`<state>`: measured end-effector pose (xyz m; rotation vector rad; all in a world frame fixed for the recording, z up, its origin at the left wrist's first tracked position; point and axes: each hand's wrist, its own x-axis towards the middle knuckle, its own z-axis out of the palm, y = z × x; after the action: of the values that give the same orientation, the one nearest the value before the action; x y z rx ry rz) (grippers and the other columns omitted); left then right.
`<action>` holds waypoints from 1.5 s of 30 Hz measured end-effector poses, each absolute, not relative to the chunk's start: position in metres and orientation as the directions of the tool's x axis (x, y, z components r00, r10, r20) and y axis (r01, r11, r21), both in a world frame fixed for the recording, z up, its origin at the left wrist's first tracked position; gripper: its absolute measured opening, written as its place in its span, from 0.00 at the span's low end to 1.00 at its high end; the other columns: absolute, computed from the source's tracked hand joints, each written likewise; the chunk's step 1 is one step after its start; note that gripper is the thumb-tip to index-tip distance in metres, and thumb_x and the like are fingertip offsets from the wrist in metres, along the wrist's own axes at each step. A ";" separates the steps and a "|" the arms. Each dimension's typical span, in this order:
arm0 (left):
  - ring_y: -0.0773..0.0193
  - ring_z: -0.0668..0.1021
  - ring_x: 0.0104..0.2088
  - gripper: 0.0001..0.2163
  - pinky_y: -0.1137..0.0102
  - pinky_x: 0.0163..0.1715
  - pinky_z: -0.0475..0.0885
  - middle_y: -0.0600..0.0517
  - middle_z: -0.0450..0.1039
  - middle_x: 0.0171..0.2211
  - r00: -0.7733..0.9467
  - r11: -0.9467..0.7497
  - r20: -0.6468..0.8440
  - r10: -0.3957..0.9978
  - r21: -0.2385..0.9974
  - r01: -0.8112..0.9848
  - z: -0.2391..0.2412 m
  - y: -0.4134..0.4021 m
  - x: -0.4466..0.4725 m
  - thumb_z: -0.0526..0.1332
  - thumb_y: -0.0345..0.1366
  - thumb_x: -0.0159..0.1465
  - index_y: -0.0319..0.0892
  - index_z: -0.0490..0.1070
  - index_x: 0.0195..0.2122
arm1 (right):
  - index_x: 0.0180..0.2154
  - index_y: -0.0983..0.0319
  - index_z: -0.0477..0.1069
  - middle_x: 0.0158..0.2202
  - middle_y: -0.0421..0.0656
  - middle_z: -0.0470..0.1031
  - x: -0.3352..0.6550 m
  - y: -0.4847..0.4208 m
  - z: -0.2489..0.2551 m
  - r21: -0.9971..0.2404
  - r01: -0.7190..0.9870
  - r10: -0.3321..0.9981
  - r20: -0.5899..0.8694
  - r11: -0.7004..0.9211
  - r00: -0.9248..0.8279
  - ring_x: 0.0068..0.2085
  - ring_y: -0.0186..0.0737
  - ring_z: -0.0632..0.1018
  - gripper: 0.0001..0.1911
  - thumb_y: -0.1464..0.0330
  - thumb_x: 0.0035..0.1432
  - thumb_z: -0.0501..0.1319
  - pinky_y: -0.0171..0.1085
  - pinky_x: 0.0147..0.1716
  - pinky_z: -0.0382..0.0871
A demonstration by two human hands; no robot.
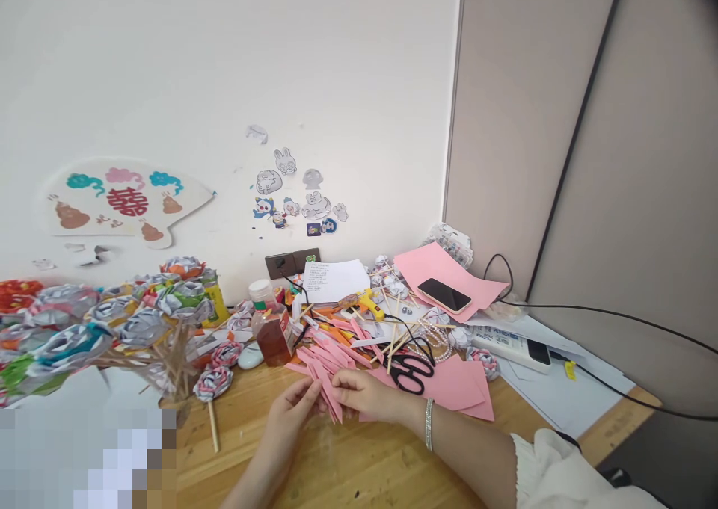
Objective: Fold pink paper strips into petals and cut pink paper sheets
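Observation:
Between my two hands is a folded strip of pink paper (327,391), held just above the wooden table. My left hand (296,406) pinches it from the left, thumb on top. From the other side my right hand (364,395) grips it with thumb and curled fingers; some fingertips are hidden. More pink paper strips (336,350) lie heaped right behind the hands. Black-handled scissors (411,373) rest to the right of my right hand, on pink paper sheets (457,389). A bottle of amber liquid (272,333) stands behind my left hand.
Paper flowers (146,322) on sticks crowd the left side. A yellow glue gun (370,305) with a cord lies among scraps and sticks at the back. A phone (444,296) rests on a pink sheet, near a white power strip (510,347). Cables run off to the right.

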<state>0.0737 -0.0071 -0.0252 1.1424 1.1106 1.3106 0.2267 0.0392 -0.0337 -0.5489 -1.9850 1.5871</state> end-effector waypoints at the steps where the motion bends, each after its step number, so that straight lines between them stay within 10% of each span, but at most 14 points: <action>1: 0.69 0.69 0.21 0.11 0.74 0.25 0.65 0.56 0.67 0.17 -0.017 -0.045 0.043 0.999 0.991 -0.126 -0.024 -0.008 0.074 0.62 0.43 0.50 0.39 0.71 0.22 | 0.29 0.62 0.60 0.23 0.36 0.62 0.228 0.040 -0.032 -0.977 -0.026 0.597 0.150 0.211 -0.788 0.22 0.28 0.63 0.13 0.58 0.56 0.50 0.29 0.23 0.58; 16: 0.70 0.67 0.18 0.11 0.75 0.20 0.63 0.56 0.67 0.16 0.072 -0.027 0.035 0.997 0.993 -0.113 -0.014 -0.016 0.081 0.63 0.42 0.48 0.39 0.73 0.27 | 0.29 0.65 0.67 0.24 0.39 0.67 0.231 0.036 -0.028 -0.999 -0.025 0.568 -0.003 -0.041 -0.823 0.26 0.30 0.68 0.19 0.54 0.48 0.57 0.30 0.25 0.57; 22: 0.68 0.68 0.19 0.12 0.74 0.22 0.65 0.56 0.67 0.16 0.077 -0.050 0.054 0.996 0.997 -0.057 -0.010 -0.017 0.082 0.62 0.44 0.49 0.39 0.71 0.22 | 0.29 0.65 0.67 0.23 0.39 0.67 0.228 0.036 -0.028 -0.969 0.108 0.651 0.064 0.221 -0.757 0.23 0.29 0.66 0.18 0.56 0.54 0.52 0.29 0.22 0.55; 27: 0.67 0.69 0.20 0.14 0.74 0.23 0.66 0.56 0.66 0.16 -0.059 -0.054 0.056 0.997 0.998 0.026 -0.013 -0.013 0.078 0.62 0.47 0.47 0.40 0.69 0.20 | 0.29 0.63 0.66 0.28 0.40 0.69 0.235 0.047 -0.020 -0.648 0.507 0.815 0.358 0.569 -0.456 0.29 0.33 0.69 0.09 0.66 0.56 0.52 0.31 0.26 0.57; 31: 0.67 0.69 0.20 0.15 0.74 0.23 0.66 0.56 0.66 0.15 -0.127 -0.044 0.048 0.991 0.999 0.032 -0.016 -0.011 0.077 0.62 0.49 0.46 0.40 0.68 0.18 | 0.32 0.63 0.67 0.33 0.45 0.70 0.243 0.057 -0.019 -0.283 0.797 0.814 0.427 0.534 -0.394 0.34 0.39 0.70 0.05 0.70 0.54 0.54 0.35 0.31 0.59; 35: 0.67 0.69 0.19 0.16 0.74 0.22 0.66 0.56 0.66 0.15 -0.144 -0.030 0.033 0.989 0.999 0.021 -0.015 -0.011 0.079 0.62 0.50 0.45 0.40 0.68 0.18 | 0.31 0.65 0.68 0.33 0.48 0.71 0.243 0.061 -0.024 -0.186 0.835 0.823 0.374 0.518 -0.428 0.35 0.41 0.71 0.06 0.73 0.53 0.53 0.35 0.31 0.60; 39: 0.67 0.69 0.19 0.16 0.74 0.22 0.66 0.57 0.66 0.15 -0.151 -0.035 0.037 0.988 0.999 0.020 -0.016 -0.010 0.079 0.63 0.49 0.44 0.40 0.68 0.18 | 0.29 0.64 0.68 0.33 0.47 0.70 0.243 0.059 -0.022 -0.286 0.805 0.821 0.428 0.520 -0.378 0.35 0.40 0.70 0.07 0.74 0.54 0.52 0.35 0.31 0.60; 45: 0.68 0.69 0.19 0.14 0.74 0.23 0.67 0.57 0.66 0.15 -0.128 -0.049 0.049 0.991 0.999 0.000 -0.020 -0.008 0.075 0.63 0.47 0.46 0.40 0.68 0.20 | 0.28 0.64 0.67 0.26 0.38 0.68 0.235 0.054 -0.024 -0.867 0.263 0.866 0.300 0.423 -0.401 0.28 0.32 0.68 0.03 0.70 0.50 0.56 0.31 0.28 0.60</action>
<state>0.0755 -0.0080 -0.0203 1.1796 1.2777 1.3420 0.2346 0.0541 -0.0240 -0.9599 -1.8885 0.9665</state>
